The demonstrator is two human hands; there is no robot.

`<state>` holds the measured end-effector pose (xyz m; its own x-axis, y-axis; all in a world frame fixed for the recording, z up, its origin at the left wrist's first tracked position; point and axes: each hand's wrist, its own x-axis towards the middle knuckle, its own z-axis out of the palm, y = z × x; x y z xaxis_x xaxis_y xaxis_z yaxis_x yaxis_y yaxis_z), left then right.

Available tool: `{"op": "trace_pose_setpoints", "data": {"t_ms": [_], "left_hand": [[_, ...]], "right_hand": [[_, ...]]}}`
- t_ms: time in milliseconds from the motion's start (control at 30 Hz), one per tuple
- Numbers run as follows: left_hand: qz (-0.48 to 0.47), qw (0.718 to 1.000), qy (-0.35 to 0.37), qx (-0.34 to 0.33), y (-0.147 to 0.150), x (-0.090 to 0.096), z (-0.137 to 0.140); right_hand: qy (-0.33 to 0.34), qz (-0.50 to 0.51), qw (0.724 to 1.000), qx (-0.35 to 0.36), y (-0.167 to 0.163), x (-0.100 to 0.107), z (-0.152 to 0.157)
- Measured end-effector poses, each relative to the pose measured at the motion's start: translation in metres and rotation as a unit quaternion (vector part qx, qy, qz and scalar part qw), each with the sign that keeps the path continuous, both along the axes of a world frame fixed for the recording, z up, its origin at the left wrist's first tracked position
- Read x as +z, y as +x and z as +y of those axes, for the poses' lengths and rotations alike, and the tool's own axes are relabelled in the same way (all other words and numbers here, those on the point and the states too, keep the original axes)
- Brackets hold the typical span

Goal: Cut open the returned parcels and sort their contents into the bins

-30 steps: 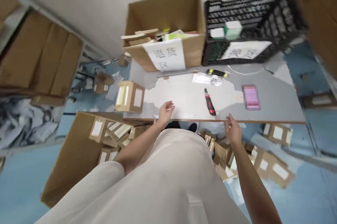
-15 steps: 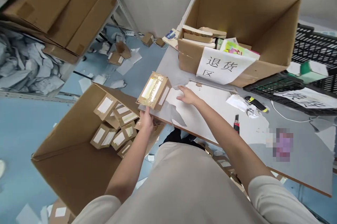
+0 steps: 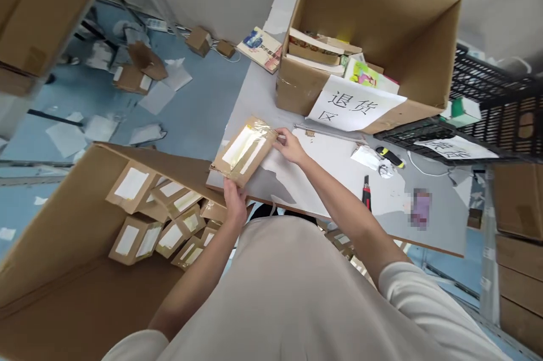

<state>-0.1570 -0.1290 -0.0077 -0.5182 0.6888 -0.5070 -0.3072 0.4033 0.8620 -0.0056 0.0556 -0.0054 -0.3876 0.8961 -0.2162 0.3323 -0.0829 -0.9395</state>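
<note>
A small taped cardboard box [image 3: 255, 143] with white labels is tilted over the left end of the table [image 3: 297, 180]. My left hand [image 3: 235, 201] grips its near lower corner, fingers partly hidden beneath. At its far right corner my right hand [image 3: 289, 146] has closed, thumb and fingers pinching the edge. Down to the left stands a big open carton [image 3: 51, 225], in which several similar labelled boxes [image 3: 132, 187] are piled against the side nearest the table.
On the table are a red-and-black box cutter [image 3: 367, 194], a yellow-and-black cutter [image 3: 389, 156] and crumpled paper [image 3: 365, 157]. A carton of books [image 3: 297, 86] with a paper sign stands behind, beside a black crate [image 3: 424, 137]. Paper scraps [image 3: 159, 98] litter the floor.
My right hand, apart from the box with fingers spread before, now grips its corner. The box has turned and tilted. The view has shifted to the right.
</note>
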Motion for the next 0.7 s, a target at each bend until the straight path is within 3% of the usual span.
{"op": "trace_pose_setpoints", "data": {"t_ms": [133, 233, 400, 533, 700], "left_hand": [[0.02, 0.99, 0.064, -0.121, 0.013, 0.019, 0.026], [0.013, 0.968, 0.098, -0.231, 0.042, 0.019, 0.049], [0.036, 0.93, 0.064, -0.359, 0.109, 0.003, 0.055], [0.065, 0.914, 0.073, -0.394, 0.145, -0.011, 0.036], [0.145, 0.888, 0.088, -0.427, 0.152, -0.029, 0.026]], "right_hand": [[0.028, -0.017, 0.987, -0.157, 0.089, 0.023, -0.047], [0.025, -0.079, 0.962, -0.26, 0.156, 0.033, -0.1], [-0.023, -0.154, 0.919, -0.362, 0.229, 0.019, -0.186], [-0.045, -0.136, 0.911, -0.388, 0.26, -0.006, -0.222], [-0.051, -0.134, 0.941, -0.306, 0.281, -0.028, -0.218]]}}
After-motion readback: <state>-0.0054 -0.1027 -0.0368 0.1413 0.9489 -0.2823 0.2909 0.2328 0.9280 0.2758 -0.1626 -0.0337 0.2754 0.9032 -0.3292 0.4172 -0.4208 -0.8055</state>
